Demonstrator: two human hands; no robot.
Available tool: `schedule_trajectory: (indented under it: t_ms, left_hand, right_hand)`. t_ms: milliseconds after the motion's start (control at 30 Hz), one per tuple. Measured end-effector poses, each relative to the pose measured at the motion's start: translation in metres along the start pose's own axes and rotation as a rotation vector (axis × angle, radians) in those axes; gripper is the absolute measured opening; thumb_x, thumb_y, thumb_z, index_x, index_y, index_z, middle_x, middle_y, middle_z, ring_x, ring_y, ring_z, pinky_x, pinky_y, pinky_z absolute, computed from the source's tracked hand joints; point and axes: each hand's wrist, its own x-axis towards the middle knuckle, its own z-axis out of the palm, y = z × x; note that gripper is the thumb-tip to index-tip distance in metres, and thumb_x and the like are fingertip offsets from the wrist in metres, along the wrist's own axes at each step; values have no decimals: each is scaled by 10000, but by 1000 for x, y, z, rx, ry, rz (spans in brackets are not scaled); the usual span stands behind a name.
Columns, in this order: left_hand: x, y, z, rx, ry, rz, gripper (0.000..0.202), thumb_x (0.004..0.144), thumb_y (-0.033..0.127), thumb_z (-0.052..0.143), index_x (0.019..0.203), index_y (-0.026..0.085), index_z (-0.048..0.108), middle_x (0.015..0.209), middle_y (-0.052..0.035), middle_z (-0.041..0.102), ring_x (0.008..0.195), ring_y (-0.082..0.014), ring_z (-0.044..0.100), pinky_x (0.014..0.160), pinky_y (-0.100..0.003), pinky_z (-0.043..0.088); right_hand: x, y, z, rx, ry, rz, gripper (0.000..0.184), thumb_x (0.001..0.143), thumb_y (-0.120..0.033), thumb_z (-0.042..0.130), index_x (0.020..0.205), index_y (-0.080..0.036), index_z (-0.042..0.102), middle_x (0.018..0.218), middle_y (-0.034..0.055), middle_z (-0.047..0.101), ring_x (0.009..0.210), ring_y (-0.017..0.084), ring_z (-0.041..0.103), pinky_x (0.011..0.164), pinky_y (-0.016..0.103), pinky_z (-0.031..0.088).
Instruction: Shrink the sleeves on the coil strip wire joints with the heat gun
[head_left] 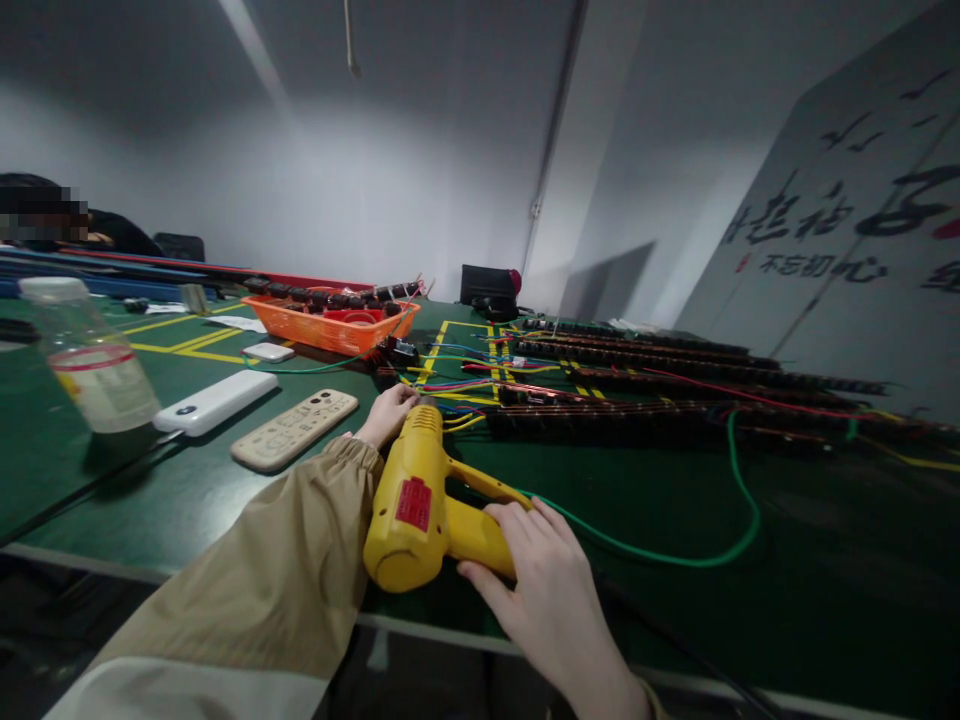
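Our right hand (551, 575) grips the heat gun (409, 500); beside it, our left hand (386, 414), whose hold we cannot tell.

Looks like a workshop, judging by green table (187, 510) with yellow lines (432, 355), heat gun (405, 490) near front edge, wired strips (600, 425) rightward, orange basket (315, 328) toward far edge.

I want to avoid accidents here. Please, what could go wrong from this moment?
The yellow heat gun, held by the right hand, points close past the left hand; if running, it may burn that hand. The green wire passes close to the gun and might snag. The bottle beside the white device could tip over.
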Motion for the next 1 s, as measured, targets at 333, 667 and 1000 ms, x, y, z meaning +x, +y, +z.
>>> schedule_trajectory:
  t_ms: [333,667,1000]
  left_hand:
    - [0,-6,5,-28,33,76,127,837,225,489,861,162,597,782,-27,673,659,-138,610,647,-237,479]
    - [-5,0,5,-90,1,37,99,843,234,471,839,170,547,745,-3,621,462,-90,533,487,-210,428]
    - [-7,5,5,-110,-6,27,99,820,200,454,839,166,545,712,-5,615,478,-94,526,478,-202,425]
  right_hand:
    - [-10,12,-13,-52,37,28,332,781,-348,670,1070,-220,572,1009,0,659,934,191,596,1007,408,326]
    - [-25,31,-24,-203,50,-10,366,809,-384,631,1124,-244,509,1032,-19,653,964,175,593,1001,381,324]
    - [-22,30,-20,-214,99,-58,339,787,-352,630,1080,-220,521,1013,0,663,928,183,608,980,390,338]
